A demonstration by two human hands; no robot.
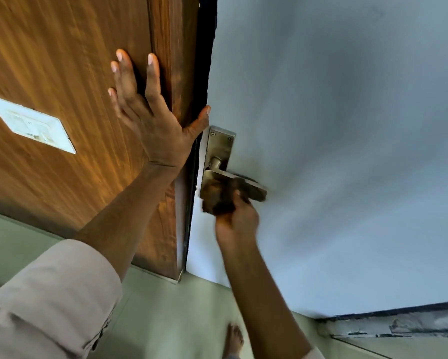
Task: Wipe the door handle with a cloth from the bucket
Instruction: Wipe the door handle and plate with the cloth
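Door (pixel 334 125) standing ajar. Left hand (pixel 150 112) spreading flat and wide on the wood frame beside the door handle (pixel 254 189), bracing. Right hand (pixel 237 221) gripping a bunched brown cloth (pixel 217 196), rubbing the lever's underside. Advice: keep wrapping the cloth around the lever, working toward its tip.

Left hand (pixel 150 117) splayed flat, right hand (pixel 237 220) fisted.

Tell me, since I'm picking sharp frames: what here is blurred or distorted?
Head view: the right hand and cloth on the door handle are motion-blurred; the left hand on the wooden frame is sharp; the wide angle tilts door and floor.
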